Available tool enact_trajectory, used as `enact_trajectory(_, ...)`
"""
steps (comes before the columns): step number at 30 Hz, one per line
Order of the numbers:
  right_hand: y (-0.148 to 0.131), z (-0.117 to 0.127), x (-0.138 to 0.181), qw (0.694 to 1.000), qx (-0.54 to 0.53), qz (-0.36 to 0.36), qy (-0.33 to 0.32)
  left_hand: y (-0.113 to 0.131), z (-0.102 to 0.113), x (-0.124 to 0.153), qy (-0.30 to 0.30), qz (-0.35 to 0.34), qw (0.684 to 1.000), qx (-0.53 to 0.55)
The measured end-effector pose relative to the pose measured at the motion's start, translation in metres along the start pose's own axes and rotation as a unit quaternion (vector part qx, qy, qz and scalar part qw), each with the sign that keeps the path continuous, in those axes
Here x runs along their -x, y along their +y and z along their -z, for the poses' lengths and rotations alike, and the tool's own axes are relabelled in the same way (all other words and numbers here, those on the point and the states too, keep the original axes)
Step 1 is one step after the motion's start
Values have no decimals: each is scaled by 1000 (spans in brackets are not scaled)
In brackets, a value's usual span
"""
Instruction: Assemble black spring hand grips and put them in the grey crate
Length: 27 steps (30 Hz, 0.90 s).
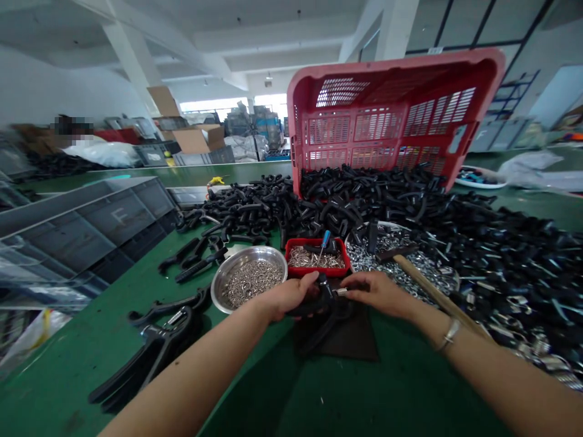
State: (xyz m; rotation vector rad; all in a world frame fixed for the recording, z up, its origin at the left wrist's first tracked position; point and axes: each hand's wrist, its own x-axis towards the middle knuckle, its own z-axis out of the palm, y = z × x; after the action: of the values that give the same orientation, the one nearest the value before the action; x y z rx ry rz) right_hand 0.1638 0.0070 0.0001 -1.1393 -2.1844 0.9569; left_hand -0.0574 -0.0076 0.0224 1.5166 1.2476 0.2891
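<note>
My left hand (289, 295) is closed around a black plastic handle piece (324, 309) that rests on a dark mat (350, 340) on the green table. My right hand (378, 291) pinches a small metal part (341, 291) against the top of that piece. Just beyond the hands stand a steel bowl of small metal rings (248, 276), a red tray of metal springs (316, 258) with a blue-handled tool (324, 240) in it, and a second bowl of metal parts (423, 267) with a wooden-handled hammer (428, 285) lying across it.
A big heap of black plastic handles (410, 200) spills from a tipped red crate (392, 115). Assembled black pieces (150, 352) lie at the left. Grey crates (91, 224) stand along the left edge. Cartons and bags fill the background.
</note>
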Motion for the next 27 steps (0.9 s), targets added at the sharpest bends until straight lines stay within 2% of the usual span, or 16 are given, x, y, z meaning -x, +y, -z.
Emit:
enact_trajectory(2,9,-3,-3,999,-11,-33,-8,-7,-7,-10,94,-18,991,-95)
enact_trajectory(4,13,-6,-5,999,22,-40,1,-13,-17,-14,203,-49,952,-224)
enact_trajectory(7,10,-6,-8,992,118,-33,3,-19,-31,-14,274,-71,896,-342)
enact_trajectory(9,2,-2,-15,982,184,-31,3,-23,-36,-14,290,-67,887,-353)
enact_trajectory(12,-9,2,-43,964,250,-62,65,-27,-36,-14,297,-62,895,-327)
enact_trajectory(15,-14,-3,-85,946,274,-121,125,-29,-33,-14,298,-63,904,-301)
enact_trajectory(19,-10,-17,-126,926,289,-188,152,-30,-32,-14,298,-67,911,-275)
enact_trajectory(27,-9,-28,-133,922,269,-225,164,-33,-32,-15,306,-75,918,-241)
